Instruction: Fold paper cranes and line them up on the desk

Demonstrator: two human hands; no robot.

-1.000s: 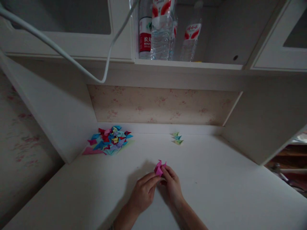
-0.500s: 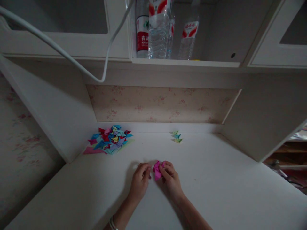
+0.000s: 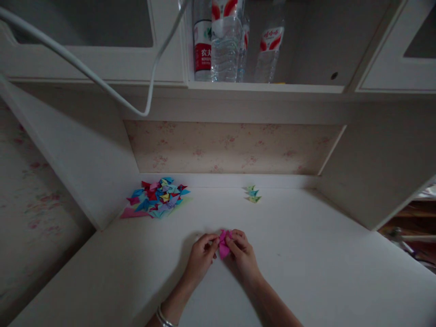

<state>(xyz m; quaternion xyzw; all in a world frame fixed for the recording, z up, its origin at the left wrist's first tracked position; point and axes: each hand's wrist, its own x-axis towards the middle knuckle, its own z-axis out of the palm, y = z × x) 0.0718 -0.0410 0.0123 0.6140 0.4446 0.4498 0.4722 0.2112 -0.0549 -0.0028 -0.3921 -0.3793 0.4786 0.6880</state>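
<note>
A small piece of folded pink origami paper [image 3: 224, 245] is held just above the white desktop, between my hands. My right hand [image 3: 242, 252] pinches its right side with thumb and fingers. From the other side, my left hand [image 3: 203, 252] has thumb and forefinger closed on the paper's left edge. The exact folds are too small to make out. Farther off to the left lies a heap of colourful folded paper pieces [image 3: 160, 197]. Three small green and blue folded papers [image 3: 253, 194] sit in a short column at the back, right of centre.
White desktop [image 3: 306, 272] spreads around my hands, with side panels left and right. Overhead, a shelf [image 3: 306, 88] holds several plastic bottles [image 3: 226, 50]. A white cable-like arm [image 3: 102, 86] hangs across the upper left.
My left hand has moved right and now pinches the pink paper's left edge; it was slightly apart before. My right hand has kept its hold. The view has shifted slightly.
</note>
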